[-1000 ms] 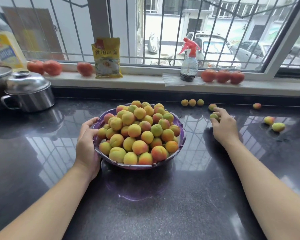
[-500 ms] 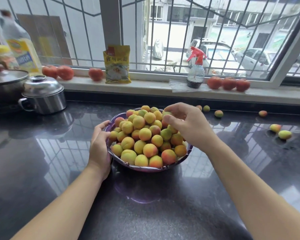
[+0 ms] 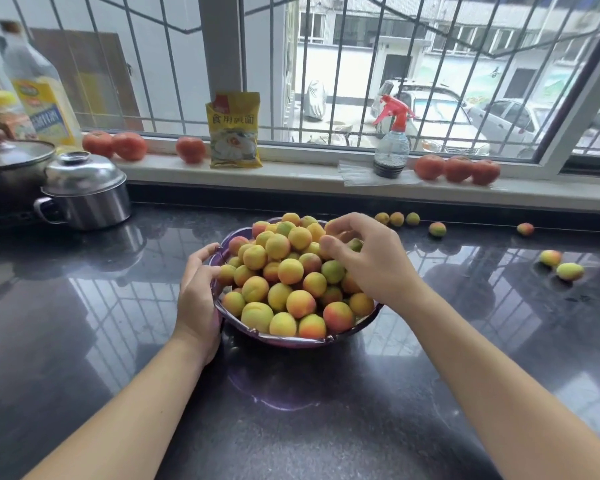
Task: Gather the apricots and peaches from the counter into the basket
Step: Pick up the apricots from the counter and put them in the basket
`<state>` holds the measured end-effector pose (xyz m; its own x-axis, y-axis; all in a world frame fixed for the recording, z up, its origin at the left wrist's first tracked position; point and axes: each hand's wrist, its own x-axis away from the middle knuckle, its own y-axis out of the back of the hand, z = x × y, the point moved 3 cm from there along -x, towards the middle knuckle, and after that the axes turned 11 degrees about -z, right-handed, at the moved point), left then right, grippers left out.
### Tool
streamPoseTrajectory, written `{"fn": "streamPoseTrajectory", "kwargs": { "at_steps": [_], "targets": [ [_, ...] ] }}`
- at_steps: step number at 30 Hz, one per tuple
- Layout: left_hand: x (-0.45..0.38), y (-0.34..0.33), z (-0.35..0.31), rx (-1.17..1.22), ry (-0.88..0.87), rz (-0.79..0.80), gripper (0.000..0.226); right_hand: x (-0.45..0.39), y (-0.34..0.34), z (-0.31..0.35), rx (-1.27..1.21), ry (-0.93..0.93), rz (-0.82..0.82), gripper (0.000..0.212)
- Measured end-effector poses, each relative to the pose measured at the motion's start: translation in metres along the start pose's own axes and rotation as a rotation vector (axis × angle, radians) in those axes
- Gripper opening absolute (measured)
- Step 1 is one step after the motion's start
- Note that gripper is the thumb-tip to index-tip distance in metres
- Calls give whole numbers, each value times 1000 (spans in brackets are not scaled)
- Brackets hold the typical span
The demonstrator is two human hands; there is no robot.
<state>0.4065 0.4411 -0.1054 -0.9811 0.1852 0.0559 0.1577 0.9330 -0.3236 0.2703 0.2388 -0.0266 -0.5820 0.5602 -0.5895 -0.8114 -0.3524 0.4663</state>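
**A:** What is my right hand doing?

**B:** Its fingers curl over the heaped yellow-orange fruit pile; whether they pinch one, I cannot tell.

**A:** And my left hand?

**B:** It cups the purple plastic basket's rim, probably steadying it. Loose fruit, such as the yellow-green one, lie on the black glossy counter to the right.

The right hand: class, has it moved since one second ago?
Yes. The right hand has moved left, from the counter beside the loose fruit to over the basket.
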Motion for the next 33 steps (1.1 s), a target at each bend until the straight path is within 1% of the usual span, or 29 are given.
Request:
{"fn": "streamPoseTrajectory", "kwargs": {
  "at_steps": [2, 3, 4, 5, 6, 8, 9, 12, 15, 21, 24, 27, 31, 33],
  "targets": [
    [-1, 1, 1, 14, 3, -3, 37, -9, 13, -14, -105, -61, -165, 12],
    [-2, 2, 2, 19, 2, -6, 37, -16, 21, -30, -114, -111, -263, 13],
    [-2, 2, 2, 18, 0, -8, 37, -21, 28, -52, -72, -173, -333, 13],
    [-3, 2, 3, 12, -3, -8, 36, -25, 33, -79, 34, -241, -361, 14],
    [-3, 2, 3, 11, -6, -7, 36, -27, 35, -108, 174, -300, -336, 16],
    [-4, 2, 4, 20, -7, -5, 36, -27, 29, -154, 417, -363, -179, 24],
    [-5, 2, 4, 24, -9, -3, 36, -29, 24, -166, 479, -349, -114, 28],
    [-7, 1, 6, 18, -27, 4, 35, -49, 3, -172, 605, -198, -1, 39],
    [-6, 0, 5, 19, -40, 17, 35, -76, -17, -176, 693, -117, 41, 41],
    [-7, -1, 5, 29, -22, 12, 35, -114, -39, -196, 797, -158, 83, 43],
    [-7, 0, 7, 27, -12, 0, 34, -120, -40, -202, 821, -176, 64, 40],
    [-7, -1, 6, 24, -14, -14, 34, -117, -39, -202, 771, -180, 23, 34],
    [-6, -1, 5, 32, -15, -12, 34, -109, -34, -196, 641, -186, -8, 39],
    [-6, -1, 5, 26, -13, -12, 34, -102, -29, -192, 540, -217, -39, 37]
  ]
}}
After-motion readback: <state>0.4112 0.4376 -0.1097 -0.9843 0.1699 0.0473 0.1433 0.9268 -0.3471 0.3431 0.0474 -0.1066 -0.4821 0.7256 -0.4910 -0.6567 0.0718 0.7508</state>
